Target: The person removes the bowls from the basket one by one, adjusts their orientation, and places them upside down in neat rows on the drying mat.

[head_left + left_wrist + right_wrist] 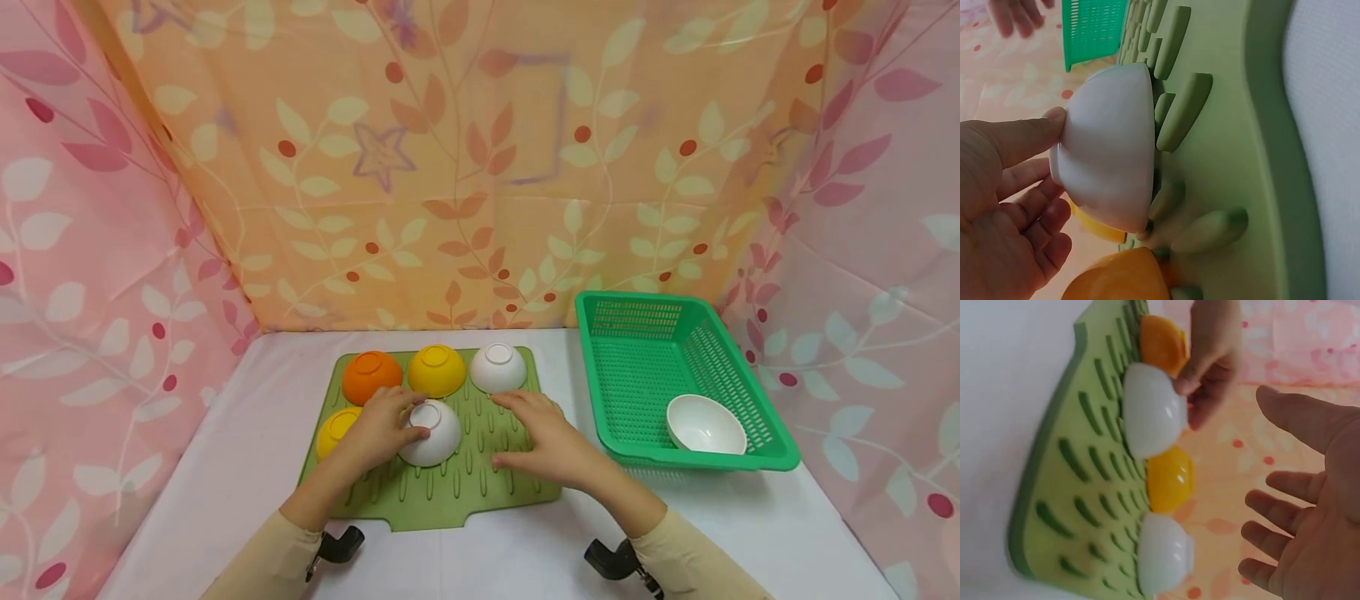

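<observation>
In green basket [757,429] (right): white bowl [705,424]

- Three white bowls: [430,432], [498,367], [706,425]
- Two yellow bowls: [437,370], [334,430]
- One orange bowl [371,376]
- One green basket [641,375]
- One green mat [480,483]
- Two hands: [382,429], [551,442]

Five bowls [430,432] on mat [465,492]; basket [645,375] right, bowl [705,425] inside.

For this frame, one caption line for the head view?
Left hand grips an upturned white plastic bowl on the green ribbed mat; right hand open.
</observation>
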`<state>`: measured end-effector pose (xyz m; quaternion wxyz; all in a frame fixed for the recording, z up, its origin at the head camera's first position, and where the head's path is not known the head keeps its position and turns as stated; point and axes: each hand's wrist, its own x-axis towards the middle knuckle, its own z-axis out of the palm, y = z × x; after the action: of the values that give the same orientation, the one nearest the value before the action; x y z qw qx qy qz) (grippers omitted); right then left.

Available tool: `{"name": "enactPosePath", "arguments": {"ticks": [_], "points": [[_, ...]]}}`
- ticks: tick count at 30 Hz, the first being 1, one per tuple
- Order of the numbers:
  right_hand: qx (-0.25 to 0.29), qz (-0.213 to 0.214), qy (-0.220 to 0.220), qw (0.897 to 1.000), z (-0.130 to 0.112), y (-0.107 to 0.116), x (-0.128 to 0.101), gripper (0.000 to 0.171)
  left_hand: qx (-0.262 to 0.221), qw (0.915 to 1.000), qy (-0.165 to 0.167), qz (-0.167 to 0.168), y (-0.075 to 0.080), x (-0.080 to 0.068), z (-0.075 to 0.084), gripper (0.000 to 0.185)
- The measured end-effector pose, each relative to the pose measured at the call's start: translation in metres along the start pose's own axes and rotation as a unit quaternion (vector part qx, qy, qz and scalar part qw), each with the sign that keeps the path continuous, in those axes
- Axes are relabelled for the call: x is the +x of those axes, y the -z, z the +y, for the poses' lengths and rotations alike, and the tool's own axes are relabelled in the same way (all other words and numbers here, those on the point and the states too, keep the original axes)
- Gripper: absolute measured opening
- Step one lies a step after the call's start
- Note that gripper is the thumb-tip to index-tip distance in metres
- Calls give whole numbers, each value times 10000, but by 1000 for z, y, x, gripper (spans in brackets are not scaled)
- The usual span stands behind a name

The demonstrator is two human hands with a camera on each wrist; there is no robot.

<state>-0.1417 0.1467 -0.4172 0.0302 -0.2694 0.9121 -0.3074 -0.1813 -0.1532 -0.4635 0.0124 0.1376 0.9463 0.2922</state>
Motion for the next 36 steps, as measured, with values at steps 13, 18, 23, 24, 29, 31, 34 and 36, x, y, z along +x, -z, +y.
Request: {"name": "enactPosePath", "arguments": {"ticks": [13,18,23,24,29,31,34,36], "points": [[-508,500,311,9970,17,85,-52,76,243,9995,-169,-102,1,1,0,53],[-720,674,302,9947,28,107,-67,74,345,9991,-207,-134,2,1,1,52],[-1084,745,459,9902,45,127,-81,72,382,9990,-149,-158,2,1,3,51],[-1151,722,489,9895,50,131,-84,71,383,9990,-144,-158,2,1,3,51],[-1381,514,450,9881,80,151,-99,69,380,9990,-117,-179,3,2,5,51],[-1424,492,420,9877,96,158,-104,68,390,9990,-121,-187,3,2,5,51],[-1352,439,378,9891,117,168,-110,68,380,9990,-132,-193,3,2,4,51],[-1309,381,315,9902,129,173,-113,69,370,9990,-133,-192,3,2,4,51]]}}
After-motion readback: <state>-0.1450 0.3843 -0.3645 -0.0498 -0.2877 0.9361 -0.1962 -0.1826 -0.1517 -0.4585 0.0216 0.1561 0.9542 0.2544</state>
